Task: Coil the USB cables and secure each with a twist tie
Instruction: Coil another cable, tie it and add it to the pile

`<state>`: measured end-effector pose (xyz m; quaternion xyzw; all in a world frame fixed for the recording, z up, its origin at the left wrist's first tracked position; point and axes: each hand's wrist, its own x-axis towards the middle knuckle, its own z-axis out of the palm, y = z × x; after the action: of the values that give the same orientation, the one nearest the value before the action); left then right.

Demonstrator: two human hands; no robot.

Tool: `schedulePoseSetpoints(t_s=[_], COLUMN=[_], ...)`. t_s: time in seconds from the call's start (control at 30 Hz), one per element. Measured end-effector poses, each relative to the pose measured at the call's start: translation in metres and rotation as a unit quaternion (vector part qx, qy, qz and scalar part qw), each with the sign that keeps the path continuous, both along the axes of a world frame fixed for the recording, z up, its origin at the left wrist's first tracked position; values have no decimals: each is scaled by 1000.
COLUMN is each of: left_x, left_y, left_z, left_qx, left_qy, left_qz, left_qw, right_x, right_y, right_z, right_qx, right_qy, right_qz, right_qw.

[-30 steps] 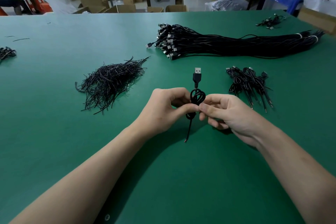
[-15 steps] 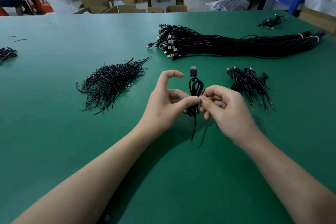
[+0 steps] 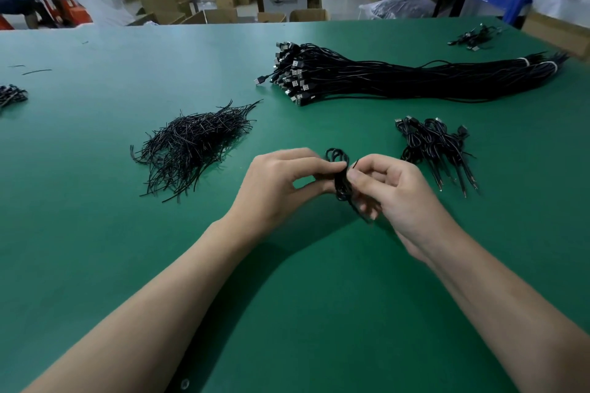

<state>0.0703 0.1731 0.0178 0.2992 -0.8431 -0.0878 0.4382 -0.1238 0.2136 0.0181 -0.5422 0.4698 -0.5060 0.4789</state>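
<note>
Coiled USB cable (image 3: 340,182) is held between both hands over the green desk (image 3: 95,233). Its long axis runs away from the person, with the looped end pointing far and the loose tail trailing back under the right hand (image 3: 402,198). The left hand (image 3: 277,185) pinches the coil's waist and the right fingers curl round it. Loose twist ties (image 3: 194,147) lie left, tied coils (image 3: 434,143) right, and a long cable bundle (image 3: 399,80) beyond.

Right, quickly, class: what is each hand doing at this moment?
Left hand: closed, pinching the coiled cable.
Right hand: closed, fingertips pinching the same coiled cable.
</note>
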Motion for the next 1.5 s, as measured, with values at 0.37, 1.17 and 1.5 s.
schedulePoseSetpoints(t_s=[0.37, 1.17, 1.5], left_x=[-15, -6, -16], left_y=[10, 4, 11], left_z=[5, 4, 1], left_qx=[293, 120, 375], left_qy=[185, 71, 253], left_qz=[-39, -7, -84], left_qw=[937, 990, 888], right_x=[8, 4, 7], right_y=[9, 3, 10], right_z=[6, 4, 10], right_qx=[-244, -111, -306], right_qy=[229, 124, 308], right_qz=[-101, -36, -88], right_qw=[937, 986, 896])
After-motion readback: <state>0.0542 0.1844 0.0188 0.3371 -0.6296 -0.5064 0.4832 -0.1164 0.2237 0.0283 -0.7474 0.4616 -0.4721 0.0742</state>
